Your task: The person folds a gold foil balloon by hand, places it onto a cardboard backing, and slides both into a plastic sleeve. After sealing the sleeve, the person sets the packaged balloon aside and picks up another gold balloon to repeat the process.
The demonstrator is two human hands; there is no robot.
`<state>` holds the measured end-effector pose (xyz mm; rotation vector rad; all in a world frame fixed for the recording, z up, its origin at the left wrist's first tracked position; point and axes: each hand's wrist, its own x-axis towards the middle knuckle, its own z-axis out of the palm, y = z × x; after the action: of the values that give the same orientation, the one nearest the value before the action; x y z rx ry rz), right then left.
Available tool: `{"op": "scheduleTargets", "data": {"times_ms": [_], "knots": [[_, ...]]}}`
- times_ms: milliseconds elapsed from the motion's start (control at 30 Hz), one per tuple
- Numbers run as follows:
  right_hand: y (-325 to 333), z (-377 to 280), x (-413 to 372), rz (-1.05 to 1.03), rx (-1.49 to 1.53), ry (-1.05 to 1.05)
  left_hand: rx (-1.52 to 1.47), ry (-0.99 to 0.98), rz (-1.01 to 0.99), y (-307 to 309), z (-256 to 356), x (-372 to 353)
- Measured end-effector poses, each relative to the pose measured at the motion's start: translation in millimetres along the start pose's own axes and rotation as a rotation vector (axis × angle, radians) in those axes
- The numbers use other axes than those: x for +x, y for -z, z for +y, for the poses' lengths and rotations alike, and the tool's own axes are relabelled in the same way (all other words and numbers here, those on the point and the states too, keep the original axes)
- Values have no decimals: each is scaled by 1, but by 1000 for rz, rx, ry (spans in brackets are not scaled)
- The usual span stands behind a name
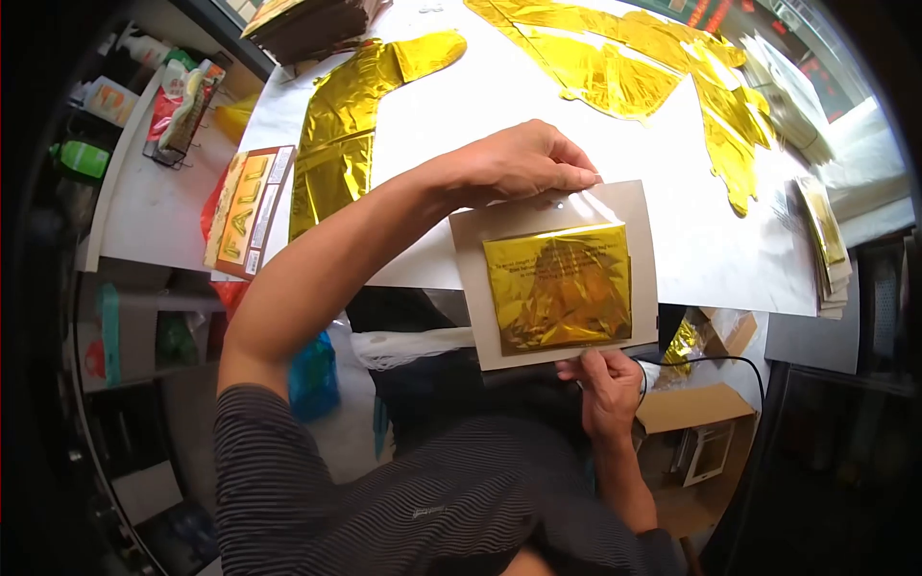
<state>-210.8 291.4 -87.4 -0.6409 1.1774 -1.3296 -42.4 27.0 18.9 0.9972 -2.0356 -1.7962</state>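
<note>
Between my two hands is a grey-beige card [473, 278] with a folded gold foil balloon [562, 288] lying flat against it, seemingly under clear plastic. My left hand [538, 165] pinches the card's top edge between thumb and fingers. At the bottom edge, my right hand [605, 382] grips the card, thumb uppermost. Small dark print shows on the folded foil. The card is tilted slightly and held over the near edge of the white table [423, 230].
Unfolded gold foil balloons [336, 125] lie across the table. A printed "FALL" card [248, 211] rests at the left edge. Stacked cards [821, 230] and packets sit at the right. Below is an opened cardboard box [696, 413] beside a black cable [715, 359].
</note>
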Motion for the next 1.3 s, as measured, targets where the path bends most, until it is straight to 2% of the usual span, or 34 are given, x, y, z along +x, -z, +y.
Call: {"op": "scheduleTargets", "data": {"times_ms": [167, 400, 733, 933, 1033, 1100, 1233, 1300], "knots": [[-1, -2, -1, 36, 64, -1, -93, 111, -54, 12, -6, 2], [-2, 2, 0, 25, 104, 9, -264, 142, -165, 26, -24, 0], [-3, 5, 0, 28, 125, 23, -178, 173, -130, 33, -24, -13], [-7, 4, -3, 42, 129, 17, -167, 111, -155, 26, -24, -13], [-7, 2, -3, 50, 155, 8, -183, 99, -92, 19, -21, -12], [-6, 5, -3, 43, 121, 21, -72, 91, -63, 18, -19, -10], [-10, 3, -3, 38, 110, -2, -117, 98, -145, 11, -19, -3], [-12, 3, -3, 44, 118, 4, -103, 94, -80, 6, -15, -2]]}}
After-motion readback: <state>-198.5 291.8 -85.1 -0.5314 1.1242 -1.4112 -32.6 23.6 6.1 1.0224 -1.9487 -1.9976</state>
